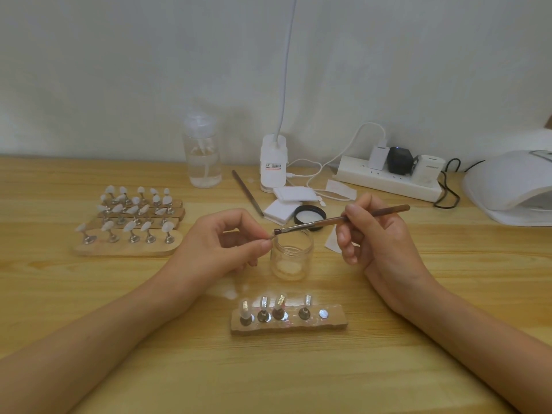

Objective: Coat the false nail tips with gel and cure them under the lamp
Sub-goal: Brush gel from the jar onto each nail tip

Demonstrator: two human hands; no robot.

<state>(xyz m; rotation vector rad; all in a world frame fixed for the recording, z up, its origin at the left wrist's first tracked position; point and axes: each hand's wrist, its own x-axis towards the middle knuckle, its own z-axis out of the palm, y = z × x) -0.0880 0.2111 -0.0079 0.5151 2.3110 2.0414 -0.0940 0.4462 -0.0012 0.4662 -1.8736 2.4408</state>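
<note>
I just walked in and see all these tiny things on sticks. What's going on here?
A person is working on false nail tips at a wooden table. The right hand holds a thin brush, its bristles over the open glass jar. The left hand pinches a tiny piece right at the bristles; it is too small to tell what. Closest, a stone-like holder carries four tips and one bare spot. More white tips stand on wooden holders on the left, and the white lamp sits far right.

Brown-handled brush [343, 219], clear glass jar [292, 255], black lid [310, 216], white lamp [507, 186], pale wood-grain table [268, 369]
</note>
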